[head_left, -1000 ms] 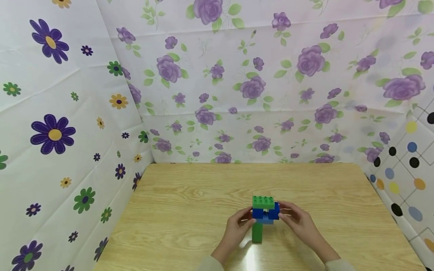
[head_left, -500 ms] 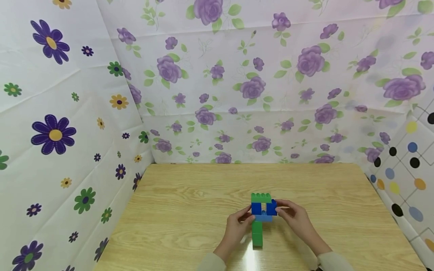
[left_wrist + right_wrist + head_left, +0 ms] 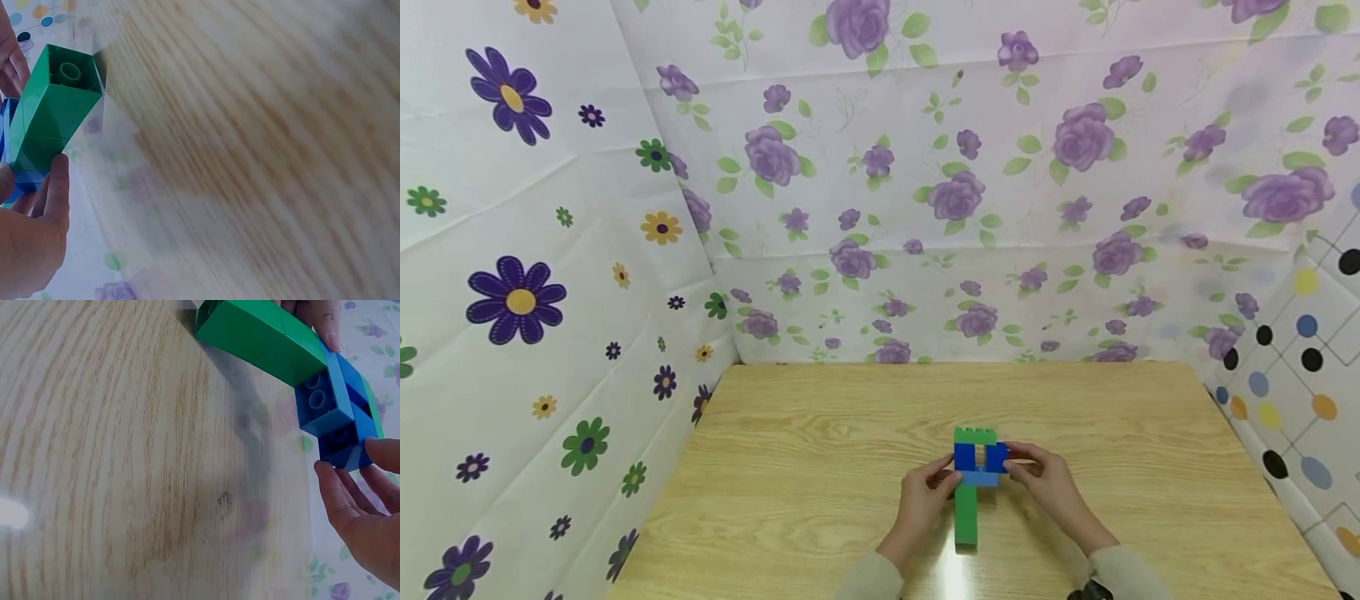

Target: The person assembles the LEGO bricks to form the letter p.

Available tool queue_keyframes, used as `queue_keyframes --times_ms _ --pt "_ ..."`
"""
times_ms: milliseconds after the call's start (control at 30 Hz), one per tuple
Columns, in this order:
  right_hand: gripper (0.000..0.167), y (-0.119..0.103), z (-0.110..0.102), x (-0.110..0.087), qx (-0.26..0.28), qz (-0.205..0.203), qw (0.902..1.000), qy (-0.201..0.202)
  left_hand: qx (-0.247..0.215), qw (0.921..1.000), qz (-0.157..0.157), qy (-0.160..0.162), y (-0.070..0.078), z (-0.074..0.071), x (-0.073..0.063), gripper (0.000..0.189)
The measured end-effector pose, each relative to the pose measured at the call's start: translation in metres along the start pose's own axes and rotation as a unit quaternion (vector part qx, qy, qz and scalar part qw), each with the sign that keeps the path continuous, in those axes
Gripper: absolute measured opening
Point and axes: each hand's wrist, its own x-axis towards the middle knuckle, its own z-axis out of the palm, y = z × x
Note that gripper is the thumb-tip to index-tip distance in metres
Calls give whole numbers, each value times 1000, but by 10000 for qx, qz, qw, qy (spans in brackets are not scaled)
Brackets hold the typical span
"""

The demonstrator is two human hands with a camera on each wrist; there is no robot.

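A toy-brick build is held up in front of the person, its hollow green end visible in the left wrist view. It has a green brick column (image 3: 966, 515), a light blue brick (image 3: 981, 479), two dark blue bricks with a gap between, and a studded green brick (image 3: 975, 436) on top. The left hand (image 3: 917, 506) pinches the build's left side around the light blue brick, fingertip near the column's upper end (image 3: 47, 153). At the opposite side, the right hand (image 3: 1051, 483) pinches the right dark blue brick (image 3: 997, 457), which juts past the light blue one.
The bricks are over a wood-grain table (image 3: 820, 450). Flower-printed cloth (image 3: 880, 208) hangs behind it and at the left, with dotted cloth (image 3: 1285, 400) at the right. A dark band (image 3: 1092, 590) shows at the right sleeve.
The build has tipped so its front faces the head camera: the top studs now appear edge-on and more of the green column shows. Both hands keep their grip, the right shifting slightly left.
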Motion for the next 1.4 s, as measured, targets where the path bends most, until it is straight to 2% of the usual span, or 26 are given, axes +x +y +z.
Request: queue_keyframes --times_ms 133,267,467,567,700,867,933,1067,1167,1400 --pt "38 6 3 4 -44 99 9999 9 154 9999 32 52 -3 0 4 36" --pt "38 11 4 7 -143 123 9998 38 191 9998 47 -26 -6 -1 7 34" --pt "37 16 8 11 -140 83 9998 134 587 9978 302 -100 -10 -1 12 31" --pt "36 18 10 13 -138 63 9997 194 681 9971 314 -102 -13 0 14 29" --pt "35 20 13 16 -309 82 9992 247 755 9962 425 -96 -16 1 16 28" --pt "34 24 14 19 -564 102 9981 221 996 9925 663 -255 -15 1 14 31" --pt "34 26 15 21 -632 101 9977 210 1054 9921 605 -324 -14 0 14 32" --pt "33 29 16 22 -676 80 9974 240 1079 9933 189 -377 -13 1 15 33" --pt "32 31 17 23 -692 118 9971 282 1171 9923 22 -392 -13 2 16 33" --pt "32 31 18 23 -724 133 9969 293 1386 9894 125 -404 -14 2 17 33"
